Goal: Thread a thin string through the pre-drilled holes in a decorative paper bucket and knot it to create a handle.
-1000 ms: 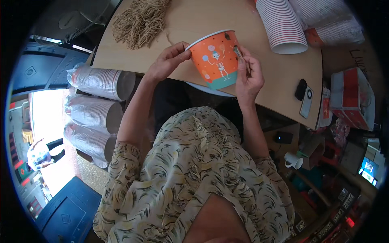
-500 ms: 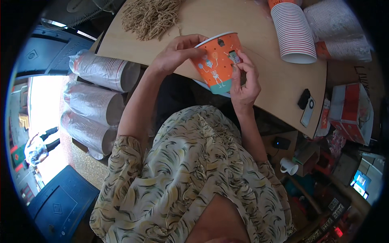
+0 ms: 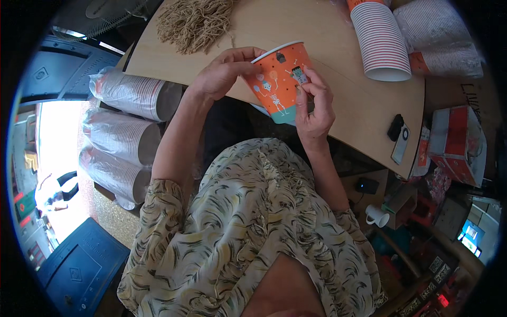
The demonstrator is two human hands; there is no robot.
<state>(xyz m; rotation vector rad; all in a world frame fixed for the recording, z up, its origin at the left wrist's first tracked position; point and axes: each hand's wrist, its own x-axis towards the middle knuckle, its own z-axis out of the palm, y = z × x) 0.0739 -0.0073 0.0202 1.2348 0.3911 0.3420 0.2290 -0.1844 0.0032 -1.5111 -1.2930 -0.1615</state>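
You've got the orange paper cup [image 3: 277, 79] tilted over the table [image 3: 338, 100], left hand [image 3: 222, 74] fingers gripping its rim, right hand [image 3: 314, 105] fingers pinched on its side.

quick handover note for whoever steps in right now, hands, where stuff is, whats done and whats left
Left hand: grip on the rim of the orange paper cup.
Right hand: fingers pressing on the cup's side.
Cup is held tilted above the table edge.
Twine bundle lies at the far left of the table, cup stack at the far right, wrapped cup sleeves off the left.
Done: cup in hand.
Left: no string shows on it yet.
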